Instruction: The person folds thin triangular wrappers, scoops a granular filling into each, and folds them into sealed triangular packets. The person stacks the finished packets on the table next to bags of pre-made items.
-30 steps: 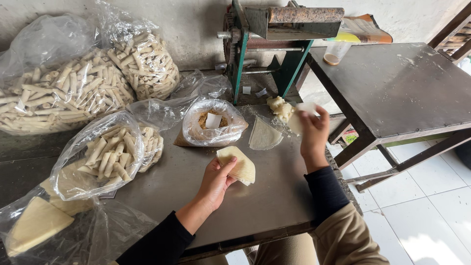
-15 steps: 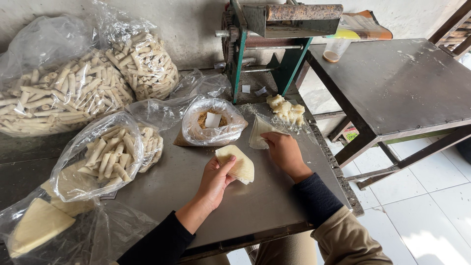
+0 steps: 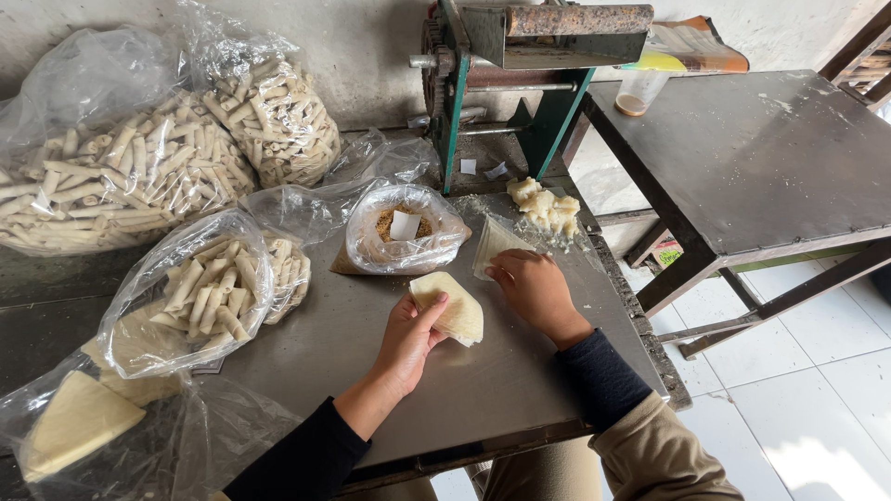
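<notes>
Fingers of the left hand [image 3: 408, 336] curl around a pale wrapper [image 3: 449, 309], holding it just above the metal table [image 3: 445, 399]. Right hand [image 3: 531, 287] lies knuckles up, fingertips pressed on a wrapper stack [image 3: 492, 243] in clear plastic; how tightly they close I cannot tell. Just beyond sit dough lumps [image 3: 543, 204] and a crumb bag [image 3: 404, 230]. Farther left lie bags of rolls [image 3: 200, 288].

My tabletop [image 3: 483, 390] is grey metal, set against a stained, pale plaster wall [image 3: 371, 56]. To my right stands a second dark metal table [image 3: 752, 158] on angled legs. The floor [image 3: 817, 390] is white tile, brightly lit at lower right.
</notes>
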Demonstrator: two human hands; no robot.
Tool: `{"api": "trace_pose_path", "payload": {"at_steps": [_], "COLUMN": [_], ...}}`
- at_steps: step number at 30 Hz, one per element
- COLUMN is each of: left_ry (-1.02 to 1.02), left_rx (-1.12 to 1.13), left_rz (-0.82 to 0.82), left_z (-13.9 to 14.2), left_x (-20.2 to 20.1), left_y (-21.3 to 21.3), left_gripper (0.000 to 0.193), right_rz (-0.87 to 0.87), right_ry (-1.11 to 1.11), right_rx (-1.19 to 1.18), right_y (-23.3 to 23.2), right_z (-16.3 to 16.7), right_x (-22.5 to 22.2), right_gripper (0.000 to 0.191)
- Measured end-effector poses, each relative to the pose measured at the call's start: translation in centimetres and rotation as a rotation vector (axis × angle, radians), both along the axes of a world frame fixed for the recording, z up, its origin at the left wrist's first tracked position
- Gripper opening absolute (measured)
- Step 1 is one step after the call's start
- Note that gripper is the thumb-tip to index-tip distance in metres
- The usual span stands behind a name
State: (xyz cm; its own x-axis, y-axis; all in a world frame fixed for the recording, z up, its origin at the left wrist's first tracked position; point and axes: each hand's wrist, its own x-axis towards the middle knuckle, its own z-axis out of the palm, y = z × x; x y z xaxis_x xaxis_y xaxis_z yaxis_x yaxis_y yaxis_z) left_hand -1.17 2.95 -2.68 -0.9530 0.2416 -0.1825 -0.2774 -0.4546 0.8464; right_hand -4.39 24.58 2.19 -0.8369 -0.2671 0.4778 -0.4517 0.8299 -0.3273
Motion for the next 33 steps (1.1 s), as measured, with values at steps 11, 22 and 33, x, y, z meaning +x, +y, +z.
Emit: {"api": "trace_pose_path", "payload": {"at_steps": [11, 22, 33], "left_ry": [0.075, 0.106, 0.342], "left_rx": [0.15, -0.058, -0.242], "left_rz": [-0.085, -0.046, 0.07], "left_z": [-0.6, -0.3, -1.2], "left_x": [0.0, -0.1, -0.3], "left_y": [0.3, 0.5, 0.5], "left_gripper": [0.034, 0.027, 0.029], "right_rz": [0.53, 0.458, 0.555], "right_ry": [-0.317, -0.668, -0.714], "right_rx": [-0.376, -0.686, -0.778], "right_y": [-2.0, -0.9, -1.0], "right_z": [1.2, -0.8, -1.1], "right_x": [1.7, 0.8, 0.8], "right_gripper": [0.031, 0.012, 0.022]}}
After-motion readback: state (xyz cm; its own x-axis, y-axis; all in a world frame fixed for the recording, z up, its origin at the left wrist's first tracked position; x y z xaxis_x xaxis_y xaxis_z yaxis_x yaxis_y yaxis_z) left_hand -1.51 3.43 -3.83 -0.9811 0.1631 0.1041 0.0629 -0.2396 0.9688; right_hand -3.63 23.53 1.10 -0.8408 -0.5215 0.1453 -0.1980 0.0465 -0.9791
